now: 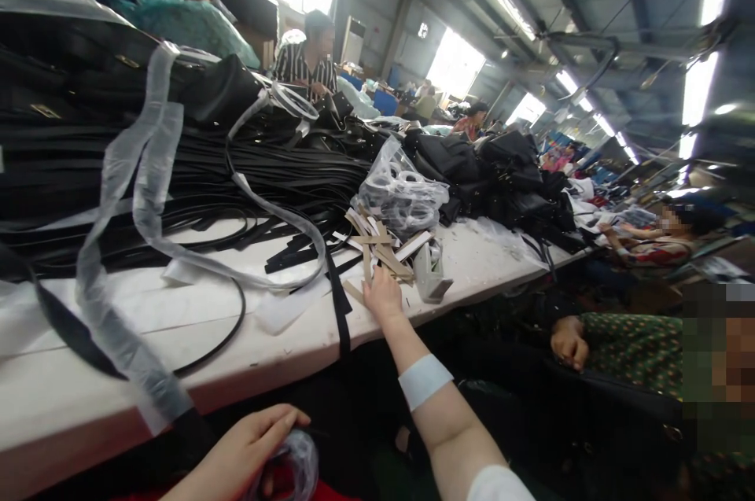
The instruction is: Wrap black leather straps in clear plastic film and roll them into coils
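My left hand (259, 438) is low in front of me, below the table edge, with its fingers closed around a coil wrapped in clear plastic (300, 466). Part of that coil is hidden behind the fingers. Out over the table, my right hand (384, 296) pinches at a pile of tan and white cardboard strips (386, 253); its fingertips are partly hidden among them. Right of that hand stands a small whitish-grey tape dispenser (432, 277). A clear bag of white rings (404, 190) lies behind the strips.
Long black straps (283, 171) are heaped on the white table (465, 269), and one plastic-wrapped strap (121, 171) loops down over the near edge. Black bags (489, 167) are piled farther along. A co-worker's hand (569, 344) is at the right; other people sit beyond.
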A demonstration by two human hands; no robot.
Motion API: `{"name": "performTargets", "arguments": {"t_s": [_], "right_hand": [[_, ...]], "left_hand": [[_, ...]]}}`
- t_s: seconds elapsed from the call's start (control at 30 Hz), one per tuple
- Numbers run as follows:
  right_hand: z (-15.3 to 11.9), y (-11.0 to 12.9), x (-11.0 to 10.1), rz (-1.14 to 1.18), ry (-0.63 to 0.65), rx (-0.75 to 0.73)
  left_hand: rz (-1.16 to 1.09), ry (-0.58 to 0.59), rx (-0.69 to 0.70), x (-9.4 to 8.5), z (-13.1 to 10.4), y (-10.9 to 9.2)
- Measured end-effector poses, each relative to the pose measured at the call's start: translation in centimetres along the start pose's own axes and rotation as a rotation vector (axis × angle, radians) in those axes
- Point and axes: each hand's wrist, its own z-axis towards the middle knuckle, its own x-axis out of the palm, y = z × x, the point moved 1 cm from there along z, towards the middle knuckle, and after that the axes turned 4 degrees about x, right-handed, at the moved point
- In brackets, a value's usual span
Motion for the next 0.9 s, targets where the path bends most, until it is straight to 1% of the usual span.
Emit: {"name": "performTargets", "arguments": {"t_s": [0.1, 0.17, 0.27, 0.37, 0.53, 0.63, 0.73, 0.8, 0.9], "right_hand": [[1.9, 1.5, 0.0, -0.048, 0.054, 0.028], [2.6, 2.0, -0.1, -0.07, 0.083, 0.042], [2.9, 1.7, -0.7, -0.09, 0.121, 0.045], [2.4, 0.9, -1.4, -0.097, 0.139, 0.025], [1.0, -0.3, -2.1, -0.109, 0.114, 0.015], [-0.2, -0.9, -2.8, -0.103, 0.062, 0.029], [-1.9, -1.2, -3.5, -0.077, 0.036, -0.003], [-3.4, -1.2, -3.5, -0.062, 0.033, -0.051], [-5.7, -1.2, -2.7, -0.07, 0.047, -0.132]], "left_hand": [[0.016, -0.022, 0.015, 0.0, 0.0, -0.1], [0.025, -0.028, 0.017, -0.2, -0.2, -0.2], [0.011, -0.028, 0.011, -0.4, -0.4, 0.0], [-0.008, -0.02, 0.023, -0.4, -0.2, 0.5], [-0.017, 0.005, 0.05, -0.3, 0.1, 1.0], [-0.006, 0.0, 0.049, -0.4, 0.0, 0.9], [0.002, -0.013, 0.057, -0.5, -0.4, 0.4], [0.002, -0.012, 0.052, -0.5, -0.7, -0.2], [0.008, 0.002, 0.033, -0.4, -0.9, -1.0]]}}
